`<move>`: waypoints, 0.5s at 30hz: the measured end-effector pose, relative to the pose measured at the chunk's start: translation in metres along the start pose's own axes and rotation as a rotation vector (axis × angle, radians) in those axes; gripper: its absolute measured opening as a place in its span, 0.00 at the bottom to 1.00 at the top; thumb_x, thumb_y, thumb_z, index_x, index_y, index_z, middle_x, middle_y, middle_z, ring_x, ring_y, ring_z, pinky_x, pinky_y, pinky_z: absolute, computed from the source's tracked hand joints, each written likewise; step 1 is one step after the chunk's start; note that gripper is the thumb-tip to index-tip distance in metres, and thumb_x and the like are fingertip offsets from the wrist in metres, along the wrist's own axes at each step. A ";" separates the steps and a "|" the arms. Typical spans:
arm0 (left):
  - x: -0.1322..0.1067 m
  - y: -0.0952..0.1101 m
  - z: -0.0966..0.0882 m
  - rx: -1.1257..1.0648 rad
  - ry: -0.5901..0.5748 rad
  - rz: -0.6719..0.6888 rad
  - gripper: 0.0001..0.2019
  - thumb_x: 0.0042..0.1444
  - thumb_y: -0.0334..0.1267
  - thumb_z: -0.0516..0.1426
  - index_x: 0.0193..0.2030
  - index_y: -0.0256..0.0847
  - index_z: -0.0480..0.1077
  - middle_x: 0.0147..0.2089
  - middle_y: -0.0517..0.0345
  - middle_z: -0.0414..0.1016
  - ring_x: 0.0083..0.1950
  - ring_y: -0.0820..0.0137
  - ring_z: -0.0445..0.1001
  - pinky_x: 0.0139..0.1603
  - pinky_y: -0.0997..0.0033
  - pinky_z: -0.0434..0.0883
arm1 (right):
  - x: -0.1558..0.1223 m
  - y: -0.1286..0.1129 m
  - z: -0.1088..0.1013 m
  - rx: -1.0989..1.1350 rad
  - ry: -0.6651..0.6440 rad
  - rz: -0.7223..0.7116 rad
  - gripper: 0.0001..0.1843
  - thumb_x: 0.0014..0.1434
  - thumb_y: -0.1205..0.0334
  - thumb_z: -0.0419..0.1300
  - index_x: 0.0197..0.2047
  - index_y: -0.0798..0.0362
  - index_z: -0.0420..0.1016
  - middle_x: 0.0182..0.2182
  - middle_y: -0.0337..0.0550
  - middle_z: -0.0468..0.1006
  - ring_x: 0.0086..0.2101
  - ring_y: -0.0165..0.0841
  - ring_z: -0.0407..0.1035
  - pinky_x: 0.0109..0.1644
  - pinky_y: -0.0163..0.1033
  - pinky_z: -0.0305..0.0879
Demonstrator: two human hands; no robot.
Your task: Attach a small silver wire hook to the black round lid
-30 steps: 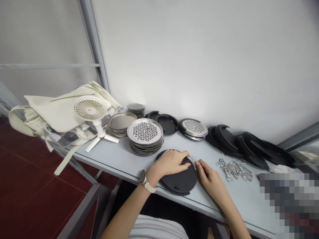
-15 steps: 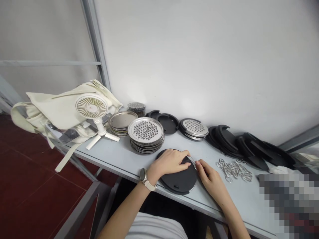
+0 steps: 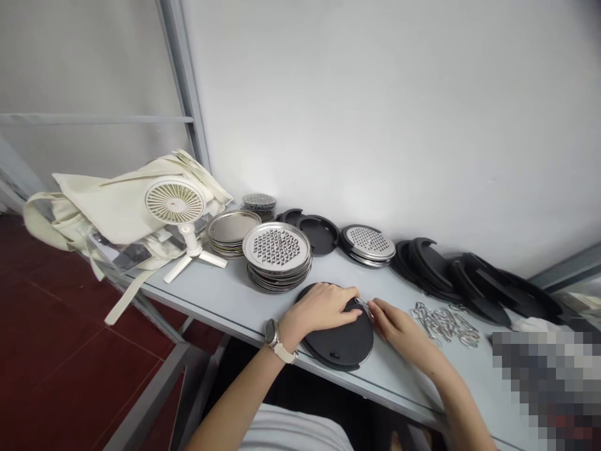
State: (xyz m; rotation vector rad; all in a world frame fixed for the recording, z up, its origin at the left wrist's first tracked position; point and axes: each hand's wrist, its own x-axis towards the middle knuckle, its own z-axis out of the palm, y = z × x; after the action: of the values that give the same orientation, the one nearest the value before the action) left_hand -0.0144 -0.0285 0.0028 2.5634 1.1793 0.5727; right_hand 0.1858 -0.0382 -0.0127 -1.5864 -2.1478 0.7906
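The left hand (image 3: 319, 307) lies open and palm-down on a black round lid (image 3: 340, 343), low in the middle of the frame, near the table's (image 3: 399, 391) front edge. The right hand (image 3: 394, 324) seems to pinch a metal clip (image 3: 362, 305) at the lid's rim. Firm, flat pressure steadies the lid. Metal hooks (image 3: 446, 324) lie to the right; a grater stack (image 3: 277, 257) sits just behind.

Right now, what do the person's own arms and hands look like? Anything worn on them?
Both forearms are bare, with no gloves or sleeves on them. The left hand has a wristwatch with a grey case and a pale strap. The right hand shows no watch or band. A white top shows at the bottom of the view.
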 end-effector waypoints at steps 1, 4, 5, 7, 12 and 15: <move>0.000 0.000 0.000 -0.002 0.003 0.000 0.11 0.60 0.47 0.52 0.42 0.43 0.67 0.28 0.61 0.73 0.29 0.69 0.73 0.27 0.74 0.58 | 0.003 -0.001 -0.003 0.002 -0.032 -0.010 0.20 0.64 0.49 0.42 0.24 0.48 0.56 0.17 0.34 0.62 0.21 0.31 0.59 0.29 0.36 0.58; 0.000 0.000 0.000 -0.007 0.003 -0.014 0.11 0.60 0.47 0.52 0.43 0.43 0.67 0.29 0.61 0.74 0.30 0.68 0.73 0.29 0.73 0.60 | 0.007 -0.002 -0.007 0.007 -0.076 -0.030 0.21 0.64 0.48 0.43 0.23 0.48 0.55 0.17 0.33 0.62 0.21 0.31 0.59 0.29 0.36 0.58; -0.001 0.000 0.000 -0.013 -0.002 -0.016 0.11 0.61 0.47 0.51 0.43 0.43 0.67 0.30 0.61 0.74 0.30 0.68 0.73 0.29 0.74 0.60 | 0.006 -0.002 -0.005 0.011 -0.065 -0.024 0.20 0.65 0.49 0.42 0.24 0.49 0.55 0.18 0.33 0.62 0.22 0.31 0.59 0.29 0.36 0.57; -0.001 0.001 -0.001 -0.019 -0.009 -0.022 0.11 0.61 0.47 0.51 0.43 0.43 0.67 0.29 0.61 0.74 0.30 0.68 0.73 0.29 0.73 0.61 | 0.003 -0.001 0.000 0.036 0.018 -0.006 0.20 0.65 0.49 0.42 0.25 0.49 0.55 0.19 0.33 0.61 0.22 0.30 0.59 0.28 0.35 0.56; 0.000 0.002 -0.001 -0.032 -0.016 -0.030 0.12 0.60 0.46 0.52 0.47 0.45 0.66 0.29 0.62 0.73 0.32 0.67 0.74 0.33 0.73 0.63 | -0.006 -0.001 0.007 0.089 0.056 -0.027 0.18 0.65 0.49 0.42 0.27 0.49 0.55 0.20 0.31 0.59 0.23 0.29 0.56 0.29 0.34 0.54; 0.000 0.002 -0.001 -0.038 -0.008 -0.028 0.12 0.60 0.45 0.52 0.49 0.45 0.66 0.28 0.63 0.73 0.31 0.68 0.74 0.32 0.73 0.63 | -0.007 -0.002 0.007 0.096 0.054 -0.034 0.16 0.64 0.51 0.43 0.29 0.50 0.56 0.20 0.32 0.60 0.24 0.29 0.56 0.29 0.34 0.54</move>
State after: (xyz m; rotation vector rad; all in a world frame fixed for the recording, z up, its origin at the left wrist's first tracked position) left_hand -0.0133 -0.0294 0.0048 2.5114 1.1885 0.5722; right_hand 0.1829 -0.0469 -0.0163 -1.5027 -2.0619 0.8176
